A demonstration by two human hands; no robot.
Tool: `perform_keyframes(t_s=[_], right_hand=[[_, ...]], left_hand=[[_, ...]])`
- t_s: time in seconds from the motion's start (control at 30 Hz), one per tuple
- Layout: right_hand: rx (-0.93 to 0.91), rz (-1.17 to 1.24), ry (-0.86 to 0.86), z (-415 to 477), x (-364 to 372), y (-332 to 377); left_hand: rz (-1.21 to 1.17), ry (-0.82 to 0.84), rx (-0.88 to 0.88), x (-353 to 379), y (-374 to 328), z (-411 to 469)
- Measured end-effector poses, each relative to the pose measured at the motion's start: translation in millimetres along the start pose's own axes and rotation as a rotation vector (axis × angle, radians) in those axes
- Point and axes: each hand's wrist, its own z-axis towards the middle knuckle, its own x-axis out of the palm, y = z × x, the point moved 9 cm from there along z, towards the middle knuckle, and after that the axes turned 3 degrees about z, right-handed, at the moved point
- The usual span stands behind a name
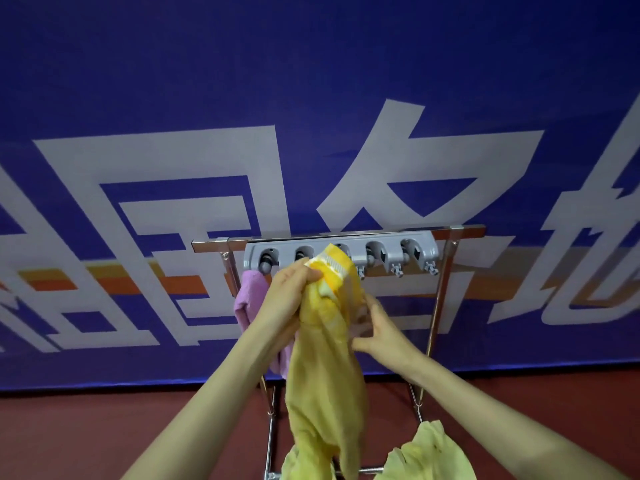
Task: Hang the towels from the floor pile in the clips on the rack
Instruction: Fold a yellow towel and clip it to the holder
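Yellow towel [325, 341], bunched at its top corner and raised to the grey clip strip [341, 252] on the steel rack [450, 233]. Corner gathered in the left hand [292, 289], fingers curled tight around a thick wad of striped hem just below the second and third clips; rest of the cloth hanging straight down between both forearms. Right hand [377, 323] lower on the towel's right edge, fingers loosely spread and pinching only a fold, more steadying than gripping. Purple towel [247, 299] already hanging from the leftmost clip, just beside the left wrist. More pale yellow cloth [429, 452] low at the bottom edge, near the rack's foot, probably the remaining pile.

For a clean hang, probably best to:
- narrow the wad first, since so fat a bunch looks likely to jam at the clip mouth;
- aim for the third clip [341, 249], partly hidden behind the corner, open state impossible to tell;
- push upward and inward with the left hand until the roller bites, keeping the right hand taking the weight below;
- release the lower hand gently, testing with a light tug.

Main risks: snagging the purple towel with the left wrist, or seating too little cloth and losing it to its own weight.
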Motion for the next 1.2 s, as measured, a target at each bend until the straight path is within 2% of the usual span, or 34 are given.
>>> perform_keyframes(t_s=[0.23, 0.37, 0.5, 0.63, 0.8, 1.0, 1.2], right_hand=[[0.04, 0.201, 0.052, 1.6, 6.9, 7.7], [0.046, 0.172, -0.007, -0.2, -5.9, 4.1], [-0.017, 0.207, -0.066, 1.9, -18.8, 17.1], [-0.047, 0.217, -0.046, 4.9, -21.3, 33.2], [-0.083, 0.157, -0.011, 6.7, -25.3, 38.0], [0.025, 0.073, 0.091, 2.4, -38.9, 20.8], [0.128, -0.234, 0.206, 0.3, -53.0, -13.0]], left_hand=[[0.009, 0.06, 0.111, -1.3, -11.5, -6.0], [0.051, 0.035, 0.142, -18.1, -14.1, -3.7], [0.012, 0.07, 0.054, -26.6, 1.3, -3.0], [0.105, 0.097, -0.062, -24.0, 25.3, -9.3], [0.267, 0.057, 0.011, -25.7, 23.6, -16.8], [0.402, -0.123, 0.193, -52.3, 1.5, -8.2], [0.428, -0.161, 0.287, -57.8, -16.5, -6.5]])
